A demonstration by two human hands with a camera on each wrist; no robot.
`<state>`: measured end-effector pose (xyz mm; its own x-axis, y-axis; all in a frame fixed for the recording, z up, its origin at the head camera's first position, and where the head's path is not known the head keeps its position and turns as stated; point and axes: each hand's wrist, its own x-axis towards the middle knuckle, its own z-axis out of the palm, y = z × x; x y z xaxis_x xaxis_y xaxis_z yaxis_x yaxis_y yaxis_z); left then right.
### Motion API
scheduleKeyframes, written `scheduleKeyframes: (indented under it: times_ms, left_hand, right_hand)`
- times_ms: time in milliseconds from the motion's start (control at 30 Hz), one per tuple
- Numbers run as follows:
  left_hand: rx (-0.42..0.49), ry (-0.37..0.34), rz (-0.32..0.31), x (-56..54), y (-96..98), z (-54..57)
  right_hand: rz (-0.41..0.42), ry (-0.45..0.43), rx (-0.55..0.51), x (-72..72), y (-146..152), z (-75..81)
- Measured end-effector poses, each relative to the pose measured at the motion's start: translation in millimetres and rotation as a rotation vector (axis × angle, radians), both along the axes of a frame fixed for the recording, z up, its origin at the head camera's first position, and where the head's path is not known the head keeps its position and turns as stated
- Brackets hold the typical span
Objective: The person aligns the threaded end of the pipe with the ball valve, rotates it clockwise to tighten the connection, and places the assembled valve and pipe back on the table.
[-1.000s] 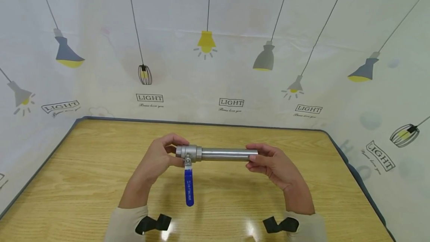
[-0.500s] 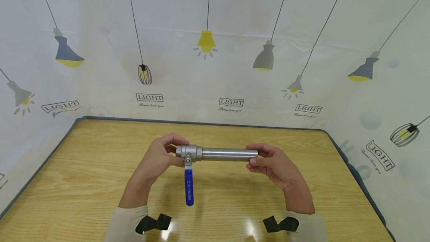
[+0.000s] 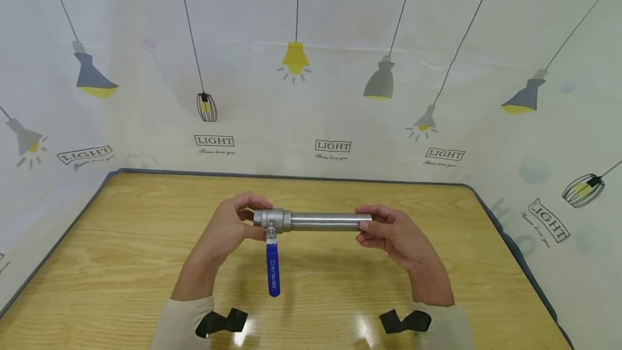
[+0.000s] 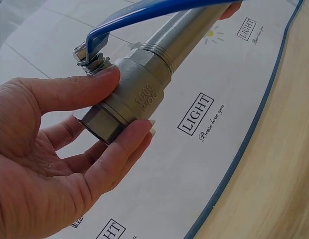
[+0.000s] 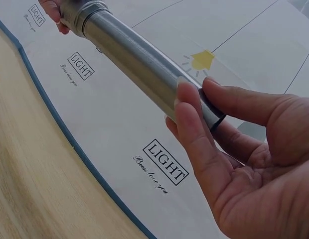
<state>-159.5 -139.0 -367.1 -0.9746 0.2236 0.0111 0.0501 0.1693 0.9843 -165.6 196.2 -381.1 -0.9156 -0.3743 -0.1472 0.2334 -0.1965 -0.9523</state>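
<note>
My left hand [image 3: 227,231] grips a steel ball valve [image 3: 278,220] by its body, thumb on the near side and fingers behind. The valve's blue lever handle [image 3: 273,270] points toward me in the head view. A straight metal pipe [image 3: 325,221] joins the valve's right end, with some thread showing at the joint [image 4: 159,56] in the left wrist view. At the pipe's free end, my right hand [image 3: 397,236] pinches it between thumb and fingers. Valve and pipe lie level in one line, held up above the table.
Below is a wood-grain table [image 3: 146,253] with a dark blue edge. A white curtain or sheet [image 3: 252,85] printed with lamps and lettering stands around its back and sides. Black straps [image 3: 221,323] sit at both sleeve cuffs.
The right thumb and fingers shift slightly on the pipe end. The head view tilts a little. Valve, lever and left hand otherwise stay in place.
</note>
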Motion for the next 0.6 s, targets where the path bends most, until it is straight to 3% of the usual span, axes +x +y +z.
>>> scheduleKeyframes:
  times_ms: [600]
  left_hand:
    - [-0.002, 0.004, -0.003, 0.0, -0.4, 0.1]
  right_hand:
    - [-0.031, -0.021, -0.010, 0.8, -2.6, 2.5]
